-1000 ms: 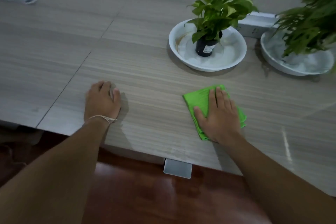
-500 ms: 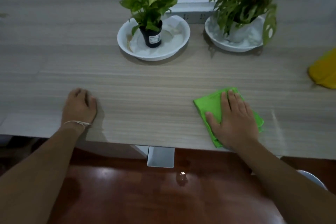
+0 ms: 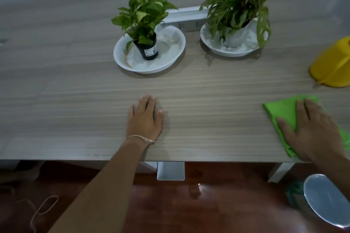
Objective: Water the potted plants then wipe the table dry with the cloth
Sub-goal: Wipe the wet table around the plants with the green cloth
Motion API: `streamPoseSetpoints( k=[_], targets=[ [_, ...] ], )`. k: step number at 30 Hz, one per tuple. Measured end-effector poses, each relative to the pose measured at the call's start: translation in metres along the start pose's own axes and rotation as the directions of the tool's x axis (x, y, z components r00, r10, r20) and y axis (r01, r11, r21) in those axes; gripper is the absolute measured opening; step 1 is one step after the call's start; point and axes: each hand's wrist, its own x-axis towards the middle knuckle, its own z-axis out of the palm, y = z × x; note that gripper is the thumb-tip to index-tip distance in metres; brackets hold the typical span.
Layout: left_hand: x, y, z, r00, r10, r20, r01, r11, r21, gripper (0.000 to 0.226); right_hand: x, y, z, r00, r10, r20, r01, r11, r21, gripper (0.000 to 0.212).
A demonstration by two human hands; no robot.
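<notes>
My right hand (image 3: 314, 132) presses flat on a folded bright green cloth (image 3: 280, 113) near the table's front right edge. My left hand (image 3: 144, 119) lies flat on the bare wooden table (image 3: 208, 100), fingers together, holding nothing. At the back stand two potted plants. One has a black pot (image 3: 147, 49) in a white saucer (image 3: 121, 56). The leafier plant (image 3: 236, 5) sits in a white saucer (image 3: 233, 52) to its right. A yellow watering can (image 3: 329, 66) rests at the right edge of the view.
A white power strip (image 3: 185, 18) lies behind the two plants, against the wall. Under the table's front edge are a metal leg bracket (image 3: 170, 171), a red-brown floor and a round grey stool seat (image 3: 327, 196) at bottom right.
My right hand has slid the green cloth to the right along the table's front. The view has swung right, bringing the watering can in. My left hand has shifted right along the table.
</notes>
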Motion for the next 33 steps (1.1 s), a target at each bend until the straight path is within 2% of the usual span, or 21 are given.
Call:
streamPoseSetpoints(
  k=[4,7,12,14,16,21,27,33],
  targets=[
    [-0.004,0.001,-0.002,0.997,-0.024,-0.068,0.009,0.979,-0.202,0.060,-0.016,-0.023,0.012,0.996,0.092,0.000,-0.092,0.995,0.021,0.104],
    [-0.004,-0.012,-0.010,0.998,-0.043,-0.040,0.027,0.939,-0.342,0.057,-0.027,-0.078,0.020,0.985,0.161,-0.054,-0.159,0.987,0.037,0.104],
    [-0.028,-0.084,-0.031,0.995,0.069,0.071,-0.062,0.994,-0.086,0.069,-0.040,-0.183,0.029,0.993,0.111,-0.043,-0.111,0.994,0.007,0.107],
    [-0.034,-0.121,-0.045,0.996,0.038,0.082,-0.035,0.998,-0.046,0.077,-0.047,-0.228,0.033,0.996,0.063,-0.059,-0.062,0.998,0.014,0.105],
    [-0.039,-0.161,-0.057,0.997,-0.014,0.078,0.015,1.000,-0.017,0.075,-0.054,-0.273,0.034,0.999,0.024,-0.049,-0.023,1.000,0.020,0.108],
    [-0.056,-0.250,-0.080,0.990,-0.143,0.007,0.142,0.988,0.064,0.077,-0.071,-0.372,0.037,0.995,-0.094,-0.013,0.095,0.995,0.038,0.108],
    [-0.062,-0.262,-0.074,0.978,-0.189,-0.092,0.194,0.980,0.051,0.068,-0.082,-0.464,0.038,0.971,-0.235,0.054,0.232,0.972,0.044,0.104],
    [-0.061,-0.264,-0.072,0.968,-0.212,-0.134,0.217,0.976,0.025,0.066,-0.083,-0.523,0.038,0.928,-0.359,0.102,0.356,0.933,0.049,0.100]
  ],
)
